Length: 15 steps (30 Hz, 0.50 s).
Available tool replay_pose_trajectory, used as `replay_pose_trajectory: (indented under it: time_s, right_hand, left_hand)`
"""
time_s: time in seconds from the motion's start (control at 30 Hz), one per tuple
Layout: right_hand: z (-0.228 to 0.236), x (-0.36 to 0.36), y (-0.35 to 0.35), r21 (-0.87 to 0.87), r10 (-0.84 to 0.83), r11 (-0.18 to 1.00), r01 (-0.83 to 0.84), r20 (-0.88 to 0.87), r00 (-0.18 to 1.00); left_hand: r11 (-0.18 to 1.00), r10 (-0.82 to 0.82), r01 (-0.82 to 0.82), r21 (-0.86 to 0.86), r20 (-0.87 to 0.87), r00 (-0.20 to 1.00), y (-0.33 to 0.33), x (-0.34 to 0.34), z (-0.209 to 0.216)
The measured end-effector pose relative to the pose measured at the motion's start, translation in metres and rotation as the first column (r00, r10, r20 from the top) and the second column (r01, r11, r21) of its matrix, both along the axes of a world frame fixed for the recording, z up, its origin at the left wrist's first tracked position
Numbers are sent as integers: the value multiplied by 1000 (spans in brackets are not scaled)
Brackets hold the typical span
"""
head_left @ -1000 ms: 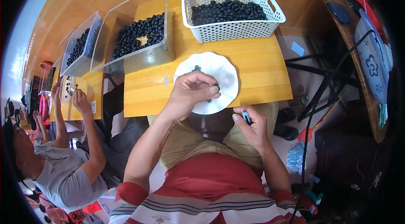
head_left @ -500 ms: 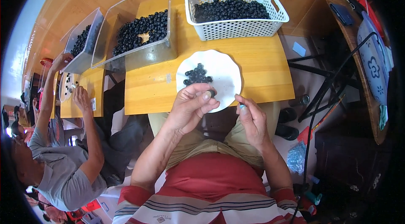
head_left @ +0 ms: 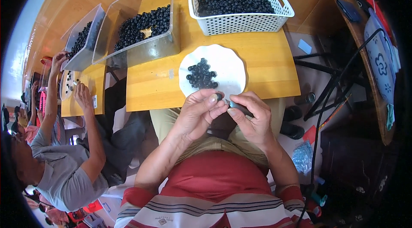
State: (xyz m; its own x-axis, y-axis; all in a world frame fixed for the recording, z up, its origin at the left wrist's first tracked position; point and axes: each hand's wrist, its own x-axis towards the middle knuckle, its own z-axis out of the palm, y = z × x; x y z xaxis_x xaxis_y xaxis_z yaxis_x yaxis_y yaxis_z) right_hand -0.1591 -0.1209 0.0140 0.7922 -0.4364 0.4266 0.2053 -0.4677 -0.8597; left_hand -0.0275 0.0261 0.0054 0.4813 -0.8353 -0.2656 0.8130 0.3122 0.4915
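Observation:
My left hand pinches one small dark round piece between thumb and fingertips, just off the near rim of a white scalloped plate. Facing it, my right hand is closed round a slim tool with a light blue part; its tip comes close to my left fingers, and the rest is hidden in the grip. On the plate lies a loose pile of similar black round pieces, shiny and bead-like or berry-like.
A white perforated basket and a clear plastic bin of black pieces stand on the yellow wooden table. To the left, a co-worker in a grey shirt handles pieces beside another bin. A black cable hangs at right.
My right hand has moved left and up with the tool, closing the gap to my left hand. The left hand still pinches a dark piece. The view has shifted slightly.

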Motion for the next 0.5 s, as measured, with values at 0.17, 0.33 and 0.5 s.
replay_pose_trajectory:
  time_s: [0.17,0.33,0.5]
  right_hand:
    - [2,3,2,-5,4,1000,-4,15,1000]
    - [4,3,2,-64,-3,998,7,65,998]
    - [3,2,2,-37,20,999,-18,59,998]
  left_hand:
    - [1000,-1,2,-14,4,1000,3,-3,0]
    - [1000,3,-3,20,13,1000,4,-7,0]
    - [1000,18,-18,7,35,999,5,-12,-3]
